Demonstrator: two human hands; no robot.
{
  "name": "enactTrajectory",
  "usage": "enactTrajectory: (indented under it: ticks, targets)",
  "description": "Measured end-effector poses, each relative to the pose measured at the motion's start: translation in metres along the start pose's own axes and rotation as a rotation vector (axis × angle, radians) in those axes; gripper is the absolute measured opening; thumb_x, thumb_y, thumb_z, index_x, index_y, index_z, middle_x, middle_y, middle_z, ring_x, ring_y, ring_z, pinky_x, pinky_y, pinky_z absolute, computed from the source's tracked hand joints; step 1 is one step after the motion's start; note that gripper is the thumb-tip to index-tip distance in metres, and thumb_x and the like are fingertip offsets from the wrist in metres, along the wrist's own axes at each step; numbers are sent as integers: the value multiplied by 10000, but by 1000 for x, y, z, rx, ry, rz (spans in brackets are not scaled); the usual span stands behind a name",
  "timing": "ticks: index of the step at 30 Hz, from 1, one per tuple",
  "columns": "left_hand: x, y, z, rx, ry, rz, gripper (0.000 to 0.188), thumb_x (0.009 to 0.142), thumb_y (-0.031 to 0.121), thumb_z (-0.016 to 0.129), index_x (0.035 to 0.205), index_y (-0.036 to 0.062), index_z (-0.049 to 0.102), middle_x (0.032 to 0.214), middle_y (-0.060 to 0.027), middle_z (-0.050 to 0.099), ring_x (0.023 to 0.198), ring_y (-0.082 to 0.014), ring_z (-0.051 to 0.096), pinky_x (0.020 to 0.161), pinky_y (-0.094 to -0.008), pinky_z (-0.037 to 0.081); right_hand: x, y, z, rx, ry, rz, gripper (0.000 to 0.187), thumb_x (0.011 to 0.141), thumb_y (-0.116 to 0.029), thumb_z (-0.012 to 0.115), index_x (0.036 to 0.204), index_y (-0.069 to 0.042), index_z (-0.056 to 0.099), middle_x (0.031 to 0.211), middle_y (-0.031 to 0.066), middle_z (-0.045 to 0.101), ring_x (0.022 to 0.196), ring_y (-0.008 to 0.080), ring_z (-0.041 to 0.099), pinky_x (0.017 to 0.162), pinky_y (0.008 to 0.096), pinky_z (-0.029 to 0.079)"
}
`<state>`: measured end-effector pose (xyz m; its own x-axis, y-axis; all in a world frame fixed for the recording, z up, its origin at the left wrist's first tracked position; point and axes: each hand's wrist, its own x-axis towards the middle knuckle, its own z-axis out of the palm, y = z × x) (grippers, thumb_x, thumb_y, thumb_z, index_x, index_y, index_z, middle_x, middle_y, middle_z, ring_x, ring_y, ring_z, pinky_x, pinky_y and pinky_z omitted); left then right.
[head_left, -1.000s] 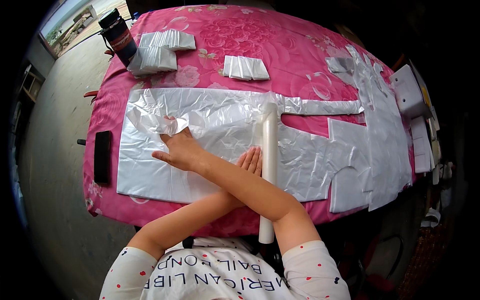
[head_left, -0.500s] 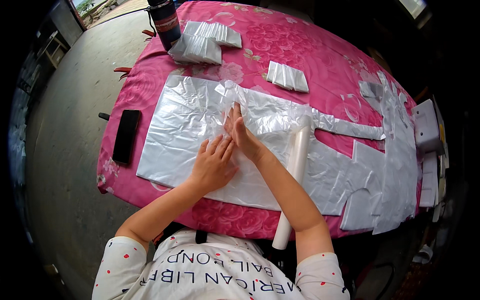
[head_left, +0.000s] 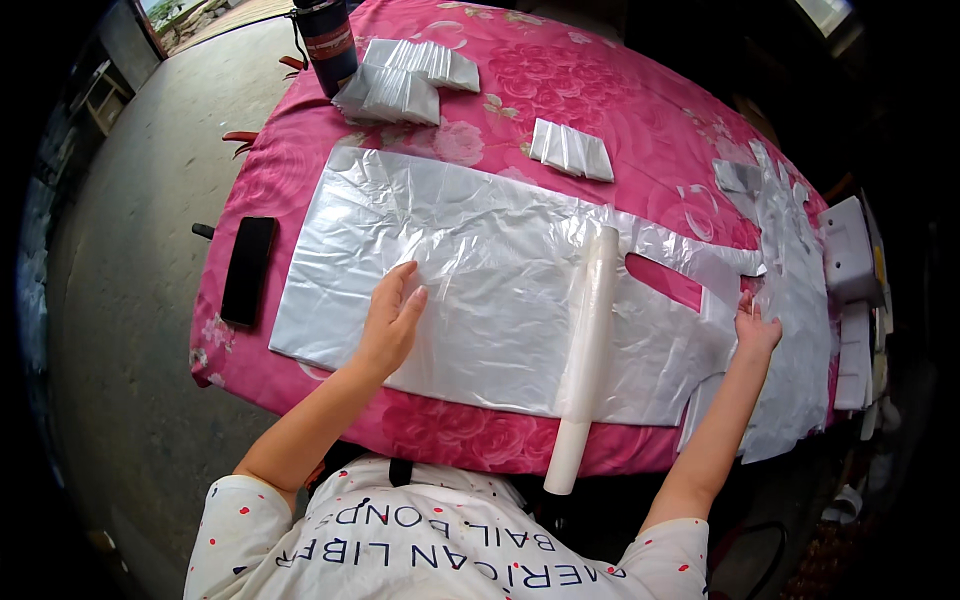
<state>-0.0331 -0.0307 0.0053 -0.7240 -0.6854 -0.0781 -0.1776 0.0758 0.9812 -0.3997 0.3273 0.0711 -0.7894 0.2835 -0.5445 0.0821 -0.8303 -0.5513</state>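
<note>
A stack of thin white plastic carrier bags [head_left: 480, 320] lies flat, its cut-out handles toward the right. Over the left part of the bags is my left hand [head_left: 390, 320], thumb and fingers apart, holding nothing; whether it touches the film I cannot tell. At the right, my right hand [head_left: 757, 325] pinches the handle end of a plastic bag, which lifts a little there. Between the hands a white tube [head_left: 585, 350] lies across the bags, its lower end sticking out past the table's near edge.
The pink flowered tablecloth [head_left: 480, 440] covers the table. A black phone [head_left: 249, 272] lies at left, a dark flask [head_left: 327, 48] stands at far left. Folded bag bundles [head_left: 400, 90] and a smaller folded bundle [head_left: 570, 150] lie behind. More loose plastic film [head_left: 790, 370] covers the right end.
My right hand has gone from the middle of the bags to their handle end at the right and pinched it. My left hand has shifted slightly left and opened away from it.
</note>
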Motion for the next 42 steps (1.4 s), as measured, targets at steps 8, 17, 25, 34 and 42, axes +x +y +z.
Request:
enactTrajectory:
  ticks: [8, 17, 25, 34, 42]
  targets:
    - [6, -3, -68, -1542, 333, -472, 313, 873, 171, 438, 1093, -51, 466, 1078, -127, 537, 904, -193, 557, 790, -319, 478, -132, 92, -105, -1628, -1717, -986, 572, 878, -447, 491, 1281, -42, 459, 1341, 168, 421, 1228, 343, 406, 1015, 412, 324]
    - [-17, -3, -100, -1248, 288, -336, 268, 873, 222, 454, 1056, 45, 537, 932, -26, 579, 769, -135, 543, 689, -276, 449, -173, 152, -96, -1707, -2074, -860, 680, 877, -588, 329, 1322, -83, 430, 1428, 111, 326, 1356, 325, 196, 1098, 466, 94]
    - [-40, 7, -102, -915, 208, -218, 284, 894, 233, 465, 1080, 31, 533, 914, -33, 583, 753, -110, 532, 660, -235, 436, -283, 229, -51, -991, -2499, -586, 408, 883, -307, 523, 1197, -47, 529, 1248, 104, 517, 1233, 292, 412, 991, 384, 367]
    - [-98, -15, -137, -459, 151, -165, 230, 895, 105, 467, 1096, 13, 532, 1007, -85, 607, 847, -97, 559, 733, -230, 442, -258, 305, -48, -1313, -2485, -1110, 558, 880, -442, 450, 1317, -97, 429, 1406, 99, 352, 1339, 269, 249, 1093, 433, 171]
    - [-127, -9, -119, 702, 199, 79, 593, 684, 151, 724, 1169, -9, 423, 983, -159, 484, 889, -306, 503, 805, -378, 437, -351, 405, -51, -1508, -2201, -1041, 588, 827, -301, 536, 1342, -64, 381, 1424, 152, 294, 1360, 300, 181, 1102, 442, 120]
